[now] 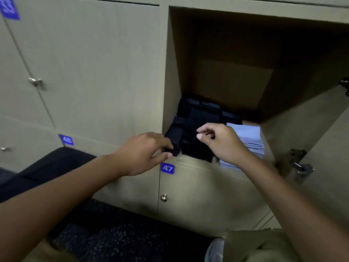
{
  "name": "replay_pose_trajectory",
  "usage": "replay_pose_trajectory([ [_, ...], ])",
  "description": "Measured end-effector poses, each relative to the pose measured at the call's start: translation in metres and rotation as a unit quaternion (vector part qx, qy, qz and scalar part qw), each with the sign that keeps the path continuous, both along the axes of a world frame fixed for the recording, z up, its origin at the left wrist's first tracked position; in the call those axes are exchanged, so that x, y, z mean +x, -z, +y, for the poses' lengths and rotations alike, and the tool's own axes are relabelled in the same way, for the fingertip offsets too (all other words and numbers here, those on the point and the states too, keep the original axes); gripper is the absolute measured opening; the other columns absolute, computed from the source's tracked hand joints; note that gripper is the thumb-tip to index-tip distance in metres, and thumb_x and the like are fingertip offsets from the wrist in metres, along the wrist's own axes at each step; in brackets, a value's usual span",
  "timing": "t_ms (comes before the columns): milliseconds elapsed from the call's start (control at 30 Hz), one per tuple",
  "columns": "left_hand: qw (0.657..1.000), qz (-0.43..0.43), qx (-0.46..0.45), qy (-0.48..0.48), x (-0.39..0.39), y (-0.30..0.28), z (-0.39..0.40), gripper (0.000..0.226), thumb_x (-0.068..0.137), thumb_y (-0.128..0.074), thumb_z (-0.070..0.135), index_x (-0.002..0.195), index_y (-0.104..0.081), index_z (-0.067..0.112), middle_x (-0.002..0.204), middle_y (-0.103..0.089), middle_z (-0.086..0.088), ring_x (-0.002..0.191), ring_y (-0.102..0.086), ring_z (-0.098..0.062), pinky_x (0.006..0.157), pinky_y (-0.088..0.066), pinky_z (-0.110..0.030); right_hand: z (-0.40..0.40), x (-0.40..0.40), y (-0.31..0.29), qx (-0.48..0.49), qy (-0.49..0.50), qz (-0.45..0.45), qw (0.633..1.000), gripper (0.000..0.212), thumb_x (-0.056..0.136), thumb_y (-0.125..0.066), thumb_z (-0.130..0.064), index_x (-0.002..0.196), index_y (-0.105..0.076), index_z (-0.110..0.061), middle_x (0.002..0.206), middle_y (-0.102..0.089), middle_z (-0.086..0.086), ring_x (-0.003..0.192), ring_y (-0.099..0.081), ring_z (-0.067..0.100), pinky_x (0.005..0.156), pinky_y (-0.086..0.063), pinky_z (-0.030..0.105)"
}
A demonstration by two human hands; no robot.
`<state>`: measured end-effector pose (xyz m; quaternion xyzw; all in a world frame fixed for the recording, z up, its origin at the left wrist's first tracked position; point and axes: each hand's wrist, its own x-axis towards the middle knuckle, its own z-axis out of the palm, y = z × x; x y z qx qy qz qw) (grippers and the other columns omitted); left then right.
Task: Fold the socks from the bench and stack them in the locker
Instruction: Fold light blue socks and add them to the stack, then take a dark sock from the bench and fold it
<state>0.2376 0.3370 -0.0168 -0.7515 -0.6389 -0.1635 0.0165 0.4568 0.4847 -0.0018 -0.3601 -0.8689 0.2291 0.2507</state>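
Observation:
An open locker (268, 103) holds a pile of folded black socks (198, 118) on its floor at the left. At the front edge lies a folded black sock (190, 146). My left hand (143, 152) pinches its left end between thumb and fingers at the locker's lip. My right hand (221, 142) hovers over its right part with fingers curled; whether they touch the sock is unclear. Beside the black socks, on the right, sits a folded pale blue stack (249, 138).
Closed beige locker doors with metal knobs (35, 81) fill the left. A door labelled 47 (167, 168) sits below the open locker. The open door's hinges (300, 165) stand at the right. A dark bench (47, 167) and speckled carpet (122, 239) lie below.

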Motion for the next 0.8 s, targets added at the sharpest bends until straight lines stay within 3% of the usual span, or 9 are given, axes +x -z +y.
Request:
replay_pose_trajectory([
  [133, 0.997, 0.013, -0.023, -0.077, -0.035, 0.013, -0.051, 0.045, 0.098, -0.037, 0.060, 0.120, -0.063, 0.032, 0.117, -0.064, 0.013, 0.108, -0.060, -0.012, 0.087, -0.050, -0.035, -0.028, -0.030, 0.018, -0.001, -0.051, -0.017, 0.999, 0.017, 0.095, -0.068, -0.024, 0.110, -0.074, -0.019, 0.096, -0.073, -0.010, 0.087, -0.063, -0.001, 0.071, -0.042, 0.004],
  [267, 0.989, 0.010, -0.049, -0.140, -0.067, 0.033, -0.097, 0.037, 0.099, -0.042, 0.054, 0.117, -0.065, 0.031, 0.115, -0.064, 0.013, 0.108, -0.060, -0.012, 0.087, -0.050, -0.035, -0.050, -0.063, 0.035, -0.009, -0.087, -0.041, 0.995, 0.016, 0.094, -0.068, -0.024, 0.107, -0.075, -0.019, 0.091, -0.071, -0.014, 0.086, -0.062, -0.004, 0.068, -0.040, 0.001],
  [333, 0.984, 0.010, -0.068, -0.165, -0.083, 0.042, -0.116, 0.040, 0.094, -0.038, 0.058, 0.112, -0.064, 0.033, 0.110, -0.064, 0.013, 0.106, -0.061, -0.013, 0.086, -0.052, -0.038, -0.057, -0.077, 0.043, -0.018, -0.106, -0.058, 0.992, 0.018, 0.094, -0.067, -0.026, 0.109, -0.074, -0.018, 0.092, -0.070, -0.013, 0.087, -0.063, -0.001, 0.070, -0.041, 0.003],
  [433, 0.975, 0.000, -0.081, -0.205, -0.109, 0.053, -0.140, 0.042, 0.090, -0.036, 0.062, 0.107, -0.063, 0.034, 0.105, -0.063, 0.013, 0.103, -0.061, -0.014, 0.085, -0.052, -0.039, -0.064, -0.098, 0.055, -0.021, -0.131, -0.091, 0.987, 0.024, 0.094, -0.067, -0.034, 0.113, -0.073, -0.021, 0.094, -0.070, -0.012, 0.089, -0.064, 0.003, 0.082, -0.051, 0.022],
  [600, 0.950, -0.060, -0.063, -0.299, -0.158, 0.064, -0.164, 0.016, 0.095, -0.064, 0.034, 0.106, -0.069, 0.022, 0.104, -0.069, 0.005, 0.098, -0.064, -0.019, 0.087, -0.050, -0.037, -0.078, -0.127, 0.064, -0.018, -0.173, -0.125, 0.977, 0.025, 0.095, -0.067, -0.035, 0.115, -0.072, -0.020, 0.093, -0.066, -0.014, 0.091, -0.063, 0.007, 0.082, -0.044, 0.022],
  [800, 0.892, -0.122, -0.105, -0.423, -0.224, 0.091, -0.169, 0.037, 0.088, -0.076, 0.033, 0.119, -0.063, 0.016, 0.117, -0.068, -0.005, 0.108, -0.062, -0.026, 0.094, -0.048, -0.036, -0.088, -0.143, 0.070, -0.027, -0.197, -0.129, 0.971, 0.024, 0.095, -0.066, -0.038, 0.114, -0.071, -0.024, 0.095, -0.065, -0.015, 0.087, -0.062, 0.001, 0.076, -0.044, 0.016],
])
